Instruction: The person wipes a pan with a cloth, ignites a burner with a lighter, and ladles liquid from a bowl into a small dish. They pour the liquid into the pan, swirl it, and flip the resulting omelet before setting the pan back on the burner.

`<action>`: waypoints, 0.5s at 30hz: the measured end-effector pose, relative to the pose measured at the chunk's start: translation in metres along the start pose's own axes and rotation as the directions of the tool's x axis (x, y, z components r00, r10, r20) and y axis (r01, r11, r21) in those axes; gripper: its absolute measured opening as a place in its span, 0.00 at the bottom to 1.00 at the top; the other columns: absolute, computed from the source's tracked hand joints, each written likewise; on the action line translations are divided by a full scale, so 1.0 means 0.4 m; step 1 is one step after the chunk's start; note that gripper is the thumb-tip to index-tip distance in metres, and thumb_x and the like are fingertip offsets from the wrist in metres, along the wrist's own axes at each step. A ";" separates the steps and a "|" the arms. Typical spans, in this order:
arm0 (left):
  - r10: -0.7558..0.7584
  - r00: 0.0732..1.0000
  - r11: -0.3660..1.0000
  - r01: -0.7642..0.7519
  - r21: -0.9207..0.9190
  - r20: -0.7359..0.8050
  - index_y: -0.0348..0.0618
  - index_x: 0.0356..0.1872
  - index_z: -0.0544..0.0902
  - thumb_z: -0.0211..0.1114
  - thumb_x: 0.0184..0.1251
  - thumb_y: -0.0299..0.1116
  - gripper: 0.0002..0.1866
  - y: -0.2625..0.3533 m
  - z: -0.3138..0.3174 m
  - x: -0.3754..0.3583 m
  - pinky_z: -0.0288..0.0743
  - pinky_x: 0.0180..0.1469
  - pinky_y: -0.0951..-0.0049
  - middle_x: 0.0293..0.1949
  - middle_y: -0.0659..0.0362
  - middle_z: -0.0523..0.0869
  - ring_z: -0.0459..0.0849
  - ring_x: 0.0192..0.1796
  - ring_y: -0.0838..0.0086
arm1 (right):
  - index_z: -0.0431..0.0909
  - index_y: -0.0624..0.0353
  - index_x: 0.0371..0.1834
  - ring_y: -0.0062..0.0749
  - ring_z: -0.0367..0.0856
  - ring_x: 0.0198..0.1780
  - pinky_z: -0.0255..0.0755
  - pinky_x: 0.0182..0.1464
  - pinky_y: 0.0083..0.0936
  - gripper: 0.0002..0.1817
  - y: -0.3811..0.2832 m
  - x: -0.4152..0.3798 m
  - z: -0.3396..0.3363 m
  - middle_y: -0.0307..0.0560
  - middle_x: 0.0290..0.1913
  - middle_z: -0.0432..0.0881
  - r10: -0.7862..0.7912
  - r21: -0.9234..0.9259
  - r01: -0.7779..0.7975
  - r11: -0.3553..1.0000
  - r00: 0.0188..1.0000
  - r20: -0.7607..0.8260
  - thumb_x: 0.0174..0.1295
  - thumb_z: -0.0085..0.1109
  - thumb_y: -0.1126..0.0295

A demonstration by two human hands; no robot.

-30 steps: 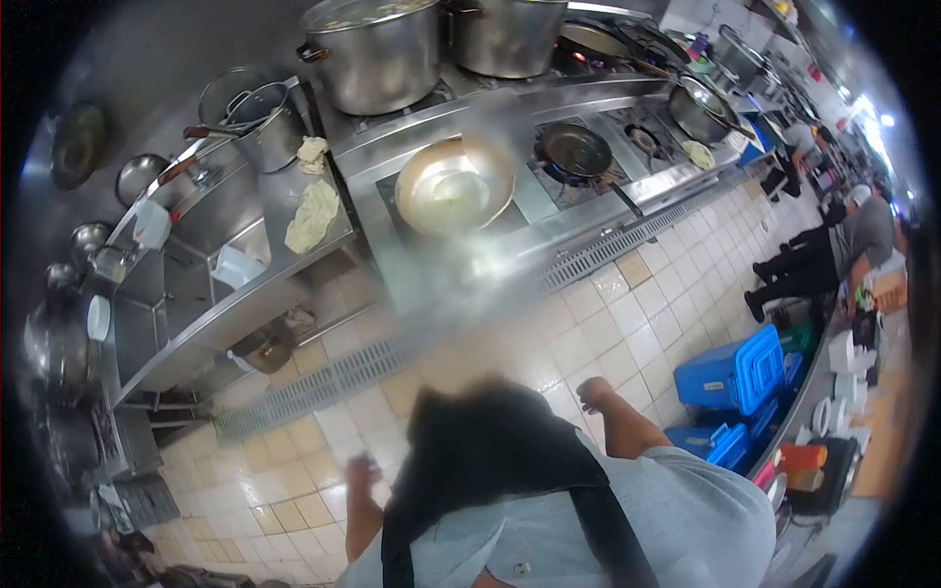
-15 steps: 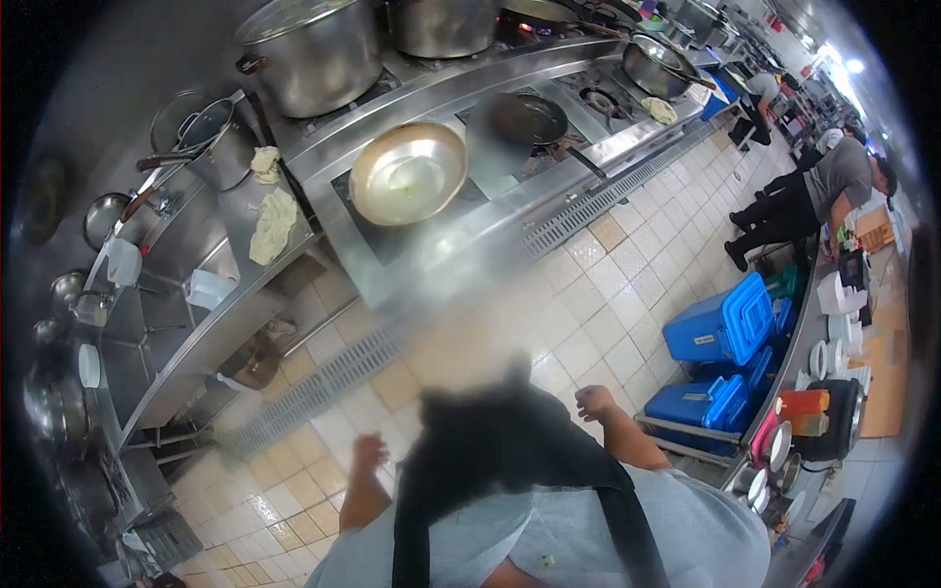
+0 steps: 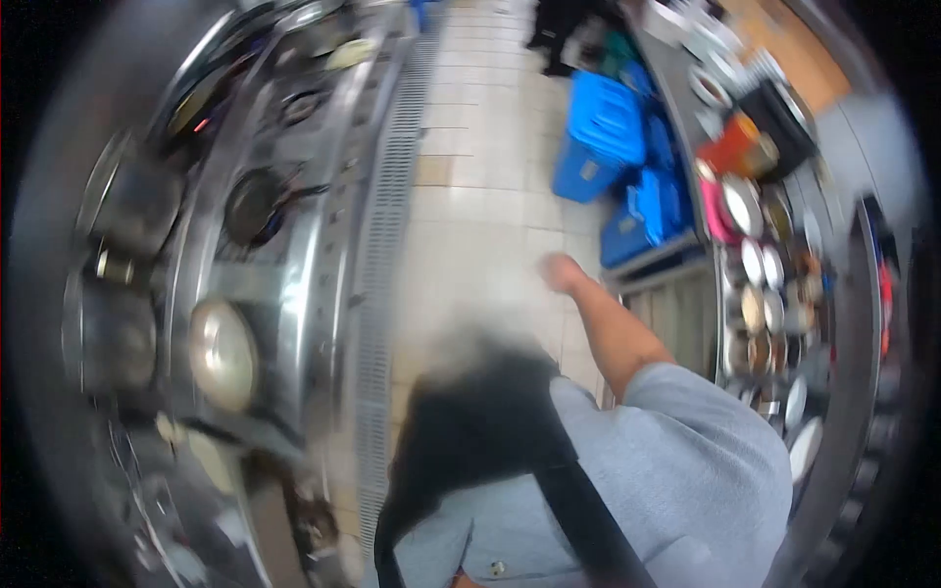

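My right hand (image 3: 561, 273) reaches forward over the tiled floor, near the counter with the blue bins. Motion smears its fingers, and no object shows in it. My left hand is out of sight. On the stove to my left sits a wide metal pan (image 3: 223, 355), its inside pale and shiny. A dark frying pan (image 3: 257, 207) with a handle rests farther along the same stove.
Blue lidded bins (image 3: 603, 122) stand under the right counter. Several small containers (image 3: 753, 309) line that counter, with an orange-red container (image 3: 729, 145) beyond. Large pots (image 3: 132, 201) stand behind the stove. A floor grate (image 3: 380, 284) runs along the stove front. Someone in dark clothes (image 3: 557, 34) is ahead.
My view has turned right, away from the stove toward the aisle and the right counter. My right hand has swung forward; my left hand has left the view.
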State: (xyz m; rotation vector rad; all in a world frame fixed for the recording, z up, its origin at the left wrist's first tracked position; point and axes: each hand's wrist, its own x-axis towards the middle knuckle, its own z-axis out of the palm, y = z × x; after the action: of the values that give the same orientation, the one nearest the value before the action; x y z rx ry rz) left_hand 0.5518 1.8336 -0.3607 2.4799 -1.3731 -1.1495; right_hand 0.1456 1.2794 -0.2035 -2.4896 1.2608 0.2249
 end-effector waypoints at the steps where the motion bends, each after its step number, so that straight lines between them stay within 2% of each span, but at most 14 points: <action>1: 0.059 0.998 0.997 -0.060 0.044 0.028 0.44 0.31 0.77 0.56 0.65 0.36 0.08 -0.008 -0.051 0.040 0.68 0.20 0.63 0.21 0.56 0.79 0.77 0.21 0.64 | 0.81 0.61 0.39 0.54 0.78 0.47 0.71 0.53 0.42 0.15 -0.050 -0.040 -0.085 0.61 0.44 0.80 0.207 0.202 -0.202 0.958 0.978 -0.003 0.60 0.46 0.64; 2: 0.122 0.991 0.989 -0.126 0.080 0.056 0.44 0.31 0.77 0.56 0.65 0.36 0.08 -0.015 -0.102 0.079 0.68 0.20 0.63 0.21 0.56 0.79 0.77 0.20 0.64 | 0.81 0.60 0.42 0.53 0.77 0.49 0.70 0.54 0.41 0.15 -0.049 -0.074 -0.085 0.59 0.45 0.80 0.232 0.333 -0.176 0.926 0.963 -0.137 0.62 0.47 0.63; 4: 0.252 0.961 0.952 -0.268 0.148 0.118 0.44 0.31 0.76 0.56 0.65 0.36 0.08 -0.032 -0.215 0.169 0.67 0.19 0.64 0.21 0.56 0.78 0.77 0.20 0.65 | 0.80 0.59 0.45 0.52 0.77 0.51 0.70 0.55 0.39 0.15 -0.101 -0.177 -0.144 0.57 0.47 0.81 0.398 0.575 -0.283 0.768 0.914 -0.082 0.63 0.49 0.62; 6: 0.360 0.915 0.905 -0.390 0.173 0.180 0.44 0.31 0.76 0.56 0.66 0.37 0.08 -0.056 -0.292 0.265 0.67 0.19 0.64 0.20 0.56 0.78 0.77 0.20 0.65 | 0.80 0.58 0.46 0.50 0.77 0.51 0.70 0.54 0.37 0.15 -0.110 -0.291 -0.088 0.55 0.47 0.81 0.394 0.515 -0.239 0.823 0.894 -0.215 0.63 0.51 0.61; 7: 0.400 0.893 0.889 -0.433 0.150 0.204 0.45 0.32 0.76 0.56 0.66 0.37 0.08 -0.054 -0.329 0.315 0.67 0.19 0.64 0.20 0.57 0.78 0.77 0.20 0.66 | 0.80 0.58 0.46 0.50 0.77 0.51 0.70 0.54 0.37 0.15 -0.142 -0.378 -0.100 0.55 0.47 0.81 0.463 0.525 -0.300 0.796 0.861 -0.211 0.63 0.51 0.61; 8: 0.441 0.867 0.878 -0.471 0.090 0.233 0.45 0.32 0.76 0.56 0.66 0.37 0.08 -0.056 -0.351 0.371 0.67 0.18 0.65 0.20 0.57 0.77 0.76 0.20 0.66 | 0.80 0.59 0.46 0.48 0.78 0.49 0.71 0.53 0.37 0.15 -0.209 -0.475 -0.151 0.55 0.47 0.81 0.591 0.644 -0.347 0.682 0.781 -0.204 0.63 0.52 0.62; 9: 0.228 0.932 0.970 -0.191 -0.153 0.282 0.46 0.32 0.75 0.55 0.68 0.37 0.08 0.003 -0.385 0.375 0.66 0.18 0.67 0.20 0.58 0.76 0.76 0.20 0.67 | 0.80 0.59 0.46 0.47 0.80 0.48 0.72 0.51 0.36 0.15 -0.259 -0.557 -0.185 0.54 0.46 0.82 0.702 0.749 -0.367 0.552 0.688 -0.181 0.63 0.53 0.62; 10: -0.009 0.948 0.884 0.156 -0.440 0.319 0.46 0.32 0.75 0.54 0.69 0.38 0.08 0.088 -0.433 0.373 0.65 0.18 0.69 0.20 0.59 0.74 0.75 0.20 0.68 | 0.80 0.59 0.46 0.47 0.80 0.48 0.72 0.51 0.36 0.15 -0.283 -0.631 -0.190 0.54 0.46 0.82 0.747 0.752 -0.406 0.519 0.643 -0.168 0.63 0.53 0.62; 11: -0.233 0.913 0.663 0.402 -0.632 0.336 0.47 0.33 0.74 0.53 0.70 0.39 0.09 0.286 -0.521 0.317 0.64 0.17 0.71 0.20 0.60 0.73 0.74 0.19 0.70 | 0.80 0.59 0.46 0.45 0.80 0.47 0.73 0.50 0.35 0.14 -0.302 -0.711 -0.191 0.54 0.45 0.82 0.812 0.804 -0.463 0.372 0.582 -0.040 0.63 0.54 0.63; 12: -0.217 0.907 0.689 0.404 -0.602 0.361 0.47 0.33 0.74 0.53 0.70 0.39 0.09 0.316 -0.512 0.341 0.64 0.17 0.71 0.20 0.60 0.73 0.74 0.19 0.70 | 0.80 0.59 0.46 0.43 0.81 0.46 0.73 0.49 0.34 0.14 -0.320 -0.783 -0.181 0.53 0.45 0.82 0.849 0.835 -0.505 0.219 0.520 0.092 0.63 0.54 0.63; 13: -0.198 0.905 0.638 0.410 -0.652 0.376 0.48 0.32 0.73 0.52 0.71 0.39 0.09 0.333 -0.513 0.369 0.64 0.17 0.73 0.20 0.61 0.72 0.73 0.19 0.71 | 0.80 0.59 0.47 0.39 0.81 0.44 0.74 0.47 0.31 0.14 -0.302 -0.848 -0.096 0.53 0.44 0.82 0.854 0.795 -0.537 0.282 0.517 0.047 0.62 0.55 0.64; 14: -0.180 0.906 0.581 0.413 -0.702 0.383 0.48 0.32 0.72 0.51 0.71 0.39 0.09 0.354 -0.509 0.384 0.63 0.16 0.75 0.21 0.62 0.70 0.71 0.18 0.73 | 0.80 0.58 0.47 0.39 0.82 0.43 0.74 0.47 0.30 0.14 -0.283 -0.924 -0.005 0.53 0.44 0.82 0.870 0.811 -0.491 0.318 0.492 -0.043 0.62 0.55 0.64; 15: -0.131 0.938 0.604 0.332 -0.725 0.321 0.48 0.30 0.71 0.51 0.71 0.38 0.09 0.386 -0.491 0.378 0.64 0.16 0.75 0.21 0.62 0.71 0.70 0.18 0.74 | 0.80 0.58 0.47 0.38 0.82 0.42 0.74 0.47 0.30 0.14 -0.276 -0.998 0.051 0.53 0.44 0.82 0.878 0.820 -0.445 0.361 0.460 -0.136 0.62 0.55 0.64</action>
State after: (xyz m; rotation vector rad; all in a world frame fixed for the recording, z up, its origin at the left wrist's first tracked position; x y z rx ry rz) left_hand 0.6188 1.5744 -0.2443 1.9187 -0.3690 -1.6772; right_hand -0.0022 1.6470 -0.0816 -1.1891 2.1269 -0.7644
